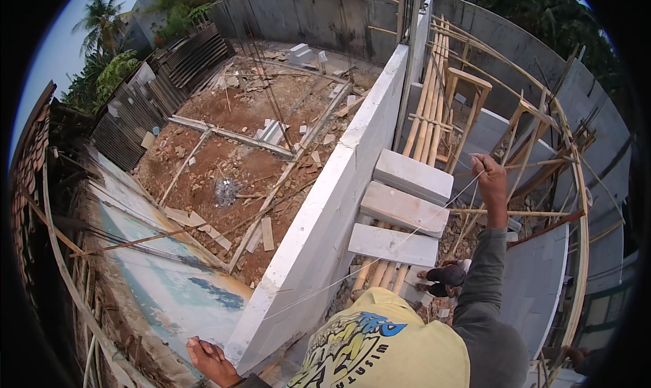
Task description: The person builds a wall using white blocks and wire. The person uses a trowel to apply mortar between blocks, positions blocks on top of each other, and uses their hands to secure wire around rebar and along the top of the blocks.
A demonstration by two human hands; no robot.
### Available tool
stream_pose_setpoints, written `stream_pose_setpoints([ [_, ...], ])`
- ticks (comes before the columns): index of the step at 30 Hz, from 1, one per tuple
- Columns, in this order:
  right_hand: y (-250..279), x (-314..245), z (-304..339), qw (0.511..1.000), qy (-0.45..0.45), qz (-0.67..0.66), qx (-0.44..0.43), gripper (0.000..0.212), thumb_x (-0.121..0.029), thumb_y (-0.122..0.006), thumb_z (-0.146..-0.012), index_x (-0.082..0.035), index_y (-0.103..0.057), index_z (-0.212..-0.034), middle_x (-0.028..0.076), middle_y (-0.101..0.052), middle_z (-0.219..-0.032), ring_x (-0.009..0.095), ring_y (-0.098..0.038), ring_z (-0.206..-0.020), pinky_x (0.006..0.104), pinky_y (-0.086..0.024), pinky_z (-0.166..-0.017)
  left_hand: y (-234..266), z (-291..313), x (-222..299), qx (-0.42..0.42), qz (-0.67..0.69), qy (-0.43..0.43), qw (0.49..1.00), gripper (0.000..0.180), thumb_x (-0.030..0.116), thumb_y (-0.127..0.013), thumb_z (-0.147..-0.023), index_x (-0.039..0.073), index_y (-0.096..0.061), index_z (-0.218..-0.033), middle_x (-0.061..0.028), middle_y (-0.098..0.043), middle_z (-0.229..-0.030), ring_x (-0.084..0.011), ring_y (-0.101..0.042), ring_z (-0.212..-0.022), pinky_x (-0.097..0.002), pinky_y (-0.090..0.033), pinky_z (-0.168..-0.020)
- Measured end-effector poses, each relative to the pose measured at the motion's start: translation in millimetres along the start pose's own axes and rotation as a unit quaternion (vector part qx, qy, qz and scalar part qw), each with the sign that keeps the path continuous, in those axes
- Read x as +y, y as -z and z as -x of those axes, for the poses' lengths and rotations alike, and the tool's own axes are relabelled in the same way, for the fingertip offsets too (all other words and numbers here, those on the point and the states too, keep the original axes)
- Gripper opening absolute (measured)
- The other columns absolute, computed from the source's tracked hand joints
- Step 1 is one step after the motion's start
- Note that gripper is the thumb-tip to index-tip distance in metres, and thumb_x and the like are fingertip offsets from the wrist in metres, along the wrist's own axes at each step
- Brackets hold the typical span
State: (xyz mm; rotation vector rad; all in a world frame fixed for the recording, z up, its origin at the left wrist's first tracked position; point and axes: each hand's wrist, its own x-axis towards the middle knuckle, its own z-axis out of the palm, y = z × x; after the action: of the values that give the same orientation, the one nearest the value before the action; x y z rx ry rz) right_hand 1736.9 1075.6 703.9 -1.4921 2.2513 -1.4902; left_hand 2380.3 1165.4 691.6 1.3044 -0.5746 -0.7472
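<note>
A thin pale string (415, 231) runs slantwise across the front of me, over a wall of white lightweight blocks (332, 171). My right hand (489, 178) is raised on the right, its fingers closed on the string's upper end. Low on the left, beyond the wall's near end, my left hand (211, 361) has curled fingers at the other end of the string. The string is faint there. Between my right hand and the wall, white building blocks (393, 244) lie across bamboo poles (427, 107) of a scaffold.
Far below on the right stands a person (446, 277). Bamboo framing (468, 79) and a curved pole (582, 246) rise on my right. Left of the wall lies red rubble-strewn ground (230, 164) with concrete footings. Upright steel rods (271, 103) stand there.
</note>
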Motion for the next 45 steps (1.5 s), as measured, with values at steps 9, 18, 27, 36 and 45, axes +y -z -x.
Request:
stream_pose_setpoints([
  [9, -49.2, -56.0, 65.8, 0.924, 0.009, 0.002, -0.382, 0.017, -0.014, -0.066, -0.078, 0.001, -0.064, -0.086, 0.016, -0.063, -0.073, 0.022, -0.058, -0.063, 0.0349, -0.045, -0.062, -80.1, 45.5, -32.5, -0.242, 0.050, 0.224, 0.943, 0.021, 0.024, -0.049, -0.097, 0.006, -0.049, -0.086, 0.0006, -0.039, -0.056, -0.0055, -0.027, -0.038, -0.0206, -0.029, -0.037],
  [18, -113.6, -118.9, 178.5, 0.907, 0.122, -0.130, -0.382, 0.018, -0.020, -0.060, -0.085, -0.003, -0.060, -0.084, 0.013, -0.059, -0.079, 0.033, -0.058, -0.076, 0.0430, -0.045, -0.066, -157.7, 65.4, -81.2, -0.469, -0.040, 0.198, 0.860, 0.016, 0.017, -0.053, -0.094, 0.002, -0.050, -0.100, -0.0146, -0.064, -0.092, -0.0028, -0.035, -0.043, -0.0182, -0.035, -0.042],
  [27, -112.1, -126.2, 202.2, 0.906, 0.143, -0.210, -0.339, 0.011, -0.016, -0.061, -0.083, -0.005, -0.061, -0.087, 0.010, -0.058, -0.082, 0.029, -0.058, -0.086, 0.0403, -0.044, -0.081, -145.4, 62.5, -103.5, -0.593, -0.186, 0.194, 0.759, 0.022, 0.023, -0.054, -0.094, 0.002, -0.055, -0.096, 0.0019, -0.043, -0.056, -0.0034, -0.034, -0.043, -0.0192, -0.032, -0.041],
  [36, -27.9, -38.3, 188.7, 0.981, -0.142, -0.126, 0.021, 0.021, -0.011, -0.059, -0.086, 0.001, -0.062, -0.104, 0.010, -0.061, -0.098, 0.018, -0.059, -0.089, 0.0301, -0.047, -0.079, -141.5, 3.5, -87.2, -0.373, -0.009, 0.172, 0.912, 0.025, 0.025, -0.050, -0.097, 0.002, -0.056, -0.092, 0.0023, -0.039, -0.056, -0.0044, -0.030, -0.041, -0.0202, -0.032, -0.041],
  [45, -85.2, 95.4, 270.0, 0.951, -0.279, -0.113, -0.069, 0.023, -0.012, -0.058, -0.085, 0.003, -0.063, -0.102, 0.015, -0.064, -0.097, 0.023, -0.062, -0.086, 0.0319, -0.049, -0.076, -140.0, -32.7, -134.7, -0.292, -0.187, 0.010, 0.938, 0.021, 0.023, -0.053, -0.095, 0.003, -0.058, -0.089, 0.0049, -0.040, -0.056, -0.0025, -0.032, -0.046, -0.0185, -0.025, -0.040],
])
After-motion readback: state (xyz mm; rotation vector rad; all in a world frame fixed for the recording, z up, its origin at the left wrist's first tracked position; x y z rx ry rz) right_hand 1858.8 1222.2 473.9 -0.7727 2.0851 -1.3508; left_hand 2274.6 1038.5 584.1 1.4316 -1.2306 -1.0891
